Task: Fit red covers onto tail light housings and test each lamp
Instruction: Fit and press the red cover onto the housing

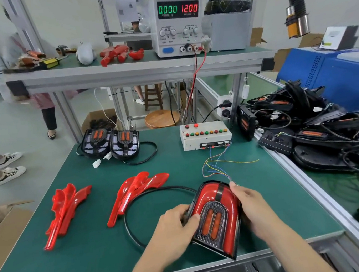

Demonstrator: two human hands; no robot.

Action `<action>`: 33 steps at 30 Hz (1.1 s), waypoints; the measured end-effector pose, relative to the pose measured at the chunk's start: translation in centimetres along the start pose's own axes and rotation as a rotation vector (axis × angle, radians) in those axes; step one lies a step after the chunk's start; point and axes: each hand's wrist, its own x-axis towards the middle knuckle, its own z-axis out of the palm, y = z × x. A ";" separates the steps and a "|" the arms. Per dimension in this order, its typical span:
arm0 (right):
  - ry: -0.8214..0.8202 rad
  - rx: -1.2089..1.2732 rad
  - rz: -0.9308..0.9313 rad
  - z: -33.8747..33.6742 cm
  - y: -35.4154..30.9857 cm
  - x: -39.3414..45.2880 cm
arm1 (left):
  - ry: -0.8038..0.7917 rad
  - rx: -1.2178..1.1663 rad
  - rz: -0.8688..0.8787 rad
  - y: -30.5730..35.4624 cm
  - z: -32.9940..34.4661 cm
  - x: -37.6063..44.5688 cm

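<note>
A tail light [217, 215] with its red cover fitted sits tilted near the front edge of the green mat. My left hand [174, 225] grips its left edge, thumb on the face. My right hand [248, 203] holds its right side with fingers curled round the rim. A black cable [136, 201] loops from the lamp over the mat. Two stacks of loose red covers [66, 207] [135, 190] lie to the left. Two uncovered housings [112, 142] stand at the back of the mat. The white test box [205, 134] with coloured buttons trails thin wires [218, 165] toward the lamp.
A power supply [177, 23] on the upper shelf reads 0.000 and 12.00. A heap of black housings and cables [316, 124] fills the bench at right. A cardboard box [6, 229] stands at left. People stand on the floor at the far left.
</note>
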 end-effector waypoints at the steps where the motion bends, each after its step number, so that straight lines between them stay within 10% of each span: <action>1: -0.013 0.045 0.015 0.0 -0.1 0.2 | 0.025 -0.020 0.011 -0.3 0.0 -0.1; 4: -0.033 0.110 -0.061 -0.3 -0.1 1.1 | 0.077 -0.200 -0.016 -1.2 -0.2 -0.6; 9: -0.005 -0.900 -0.586 0.0 0.9 1.2 | 0.227 -0.399 -0.146 -1.9 -0.6 -0.6; 15: 0.035 -1.455 -0.522 3.4 1.3 0.8 | 0.251 -0.422 -0.166 -1.7 -0.3 -0.5; 22: 0.147 -1.047 -0.567 -0.9 2.4 -1.6 | 0.314 -0.297 -0.135 -1.5 -0.2 -0.6; 29: 0.373 0.042 -0.379 -6.9 2.7 -1.6 | 0.314 -0.315 -0.220 -2.7 0.7 -0.8; 33: 0.187 0.096 -0.401 -7.1 1.7 -2.6 | 0.298 -0.275 -0.230 -2.6 0.4 -1.2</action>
